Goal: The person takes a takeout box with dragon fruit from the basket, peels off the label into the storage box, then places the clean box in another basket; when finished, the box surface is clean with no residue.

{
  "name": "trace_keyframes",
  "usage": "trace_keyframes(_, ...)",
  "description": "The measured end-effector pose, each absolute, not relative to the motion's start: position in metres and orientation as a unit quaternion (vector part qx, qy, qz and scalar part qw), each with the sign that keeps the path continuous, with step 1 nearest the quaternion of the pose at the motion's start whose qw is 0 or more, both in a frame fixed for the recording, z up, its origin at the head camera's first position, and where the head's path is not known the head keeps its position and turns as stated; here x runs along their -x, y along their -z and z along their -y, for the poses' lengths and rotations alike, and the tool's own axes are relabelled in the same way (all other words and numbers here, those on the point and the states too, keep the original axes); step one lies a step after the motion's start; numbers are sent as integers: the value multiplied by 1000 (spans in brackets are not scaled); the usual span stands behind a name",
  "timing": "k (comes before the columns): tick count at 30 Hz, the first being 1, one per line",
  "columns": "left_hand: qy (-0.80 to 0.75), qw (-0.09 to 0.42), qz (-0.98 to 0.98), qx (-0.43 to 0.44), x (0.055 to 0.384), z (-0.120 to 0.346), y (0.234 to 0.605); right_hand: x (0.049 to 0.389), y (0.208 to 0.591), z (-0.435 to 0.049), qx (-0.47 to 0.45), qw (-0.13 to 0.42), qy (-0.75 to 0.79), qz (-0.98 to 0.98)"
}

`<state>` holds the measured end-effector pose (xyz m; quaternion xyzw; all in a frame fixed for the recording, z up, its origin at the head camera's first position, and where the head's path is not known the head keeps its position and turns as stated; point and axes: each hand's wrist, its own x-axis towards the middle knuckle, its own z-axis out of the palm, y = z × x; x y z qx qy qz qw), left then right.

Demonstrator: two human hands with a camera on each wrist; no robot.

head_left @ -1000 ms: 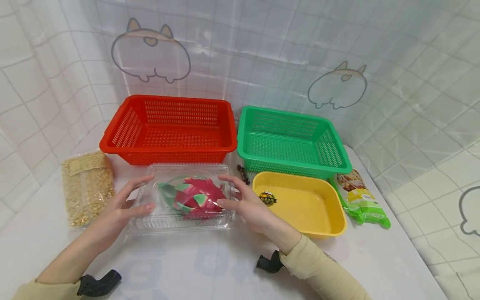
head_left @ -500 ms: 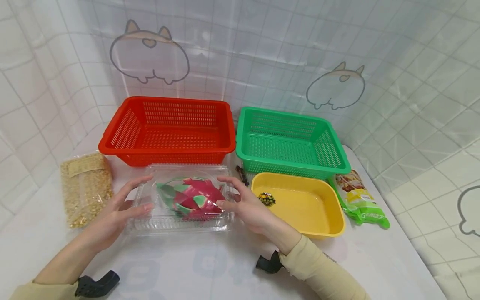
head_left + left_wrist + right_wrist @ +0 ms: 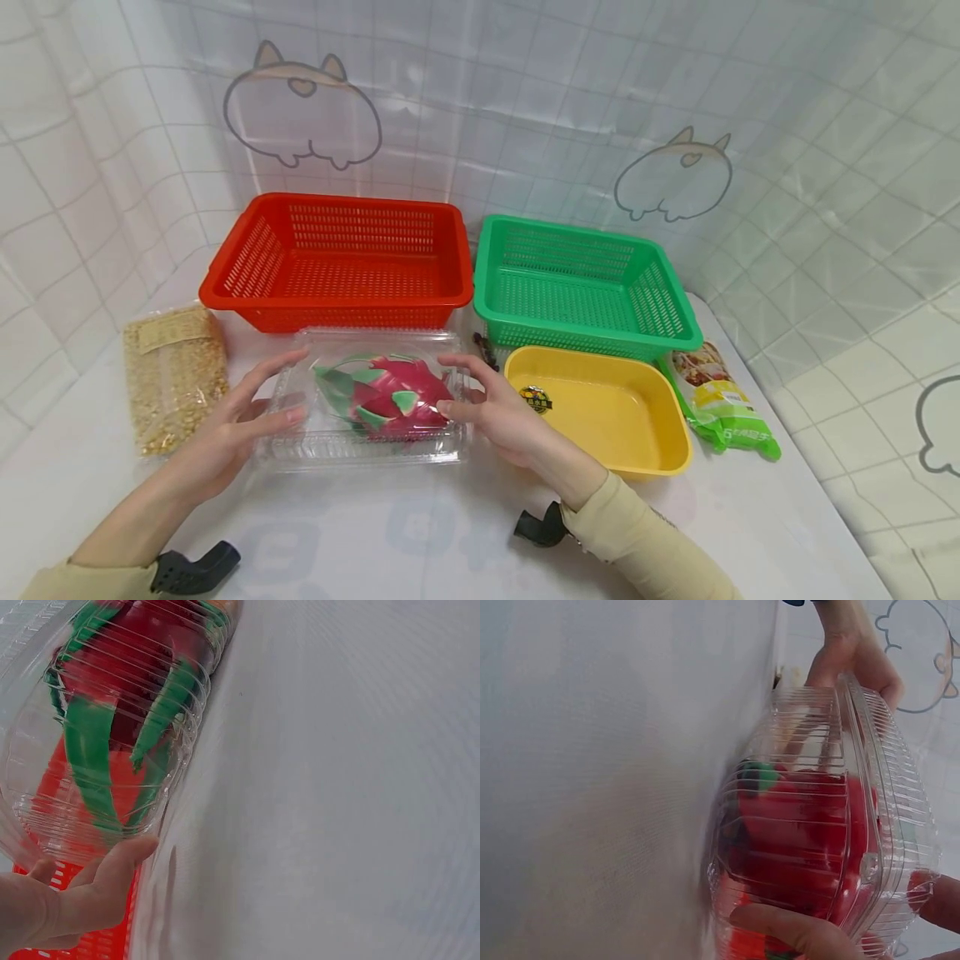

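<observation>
A clear plastic clamshell box (image 3: 352, 446) lies on the white table in front of the red basket. Inside it, under the transparent lid, is a pink dragon fruit (image 3: 405, 387) with green scales. My left hand (image 3: 213, 450) holds the box's left end, thumb at the near corner and fingers toward the back. Its thumb (image 3: 120, 862) meets the ribbed plastic edge in the left wrist view. At the opposite end my right hand (image 3: 502, 412) grips the box between thumb and fingers. The right wrist view shows the lid and base closely stacked along the ribbed rim.
A red basket (image 3: 352, 315) and a green basket (image 3: 585, 340) stand behind. To the right sits a yellow tub (image 3: 607, 417), with a green food packet (image 3: 723, 404) beyond it. A bag of yellow kernels (image 3: 176, 375) lies at the left. A small dark item (image 3: 484, 348) shows between baskets.
</observation>
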<state>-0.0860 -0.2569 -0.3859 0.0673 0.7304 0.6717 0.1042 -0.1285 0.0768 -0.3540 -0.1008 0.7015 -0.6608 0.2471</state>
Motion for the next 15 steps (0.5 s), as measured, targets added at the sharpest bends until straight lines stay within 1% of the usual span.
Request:
trace_keyframes(5, -673, 90, -728, -94, 86, 257, 388, 127, 349, -80, 102, 244, 656, -706)
trace_keyframes(11, -703, 43, -686, -181, 86, 259, 388, 125, 343, -83, 94, 233, 646, -721)
trace_keyframes(15, -716, 41, -662, -217, 85, 259, 384, 125, 339, -85, 82, 230, 647, -722)
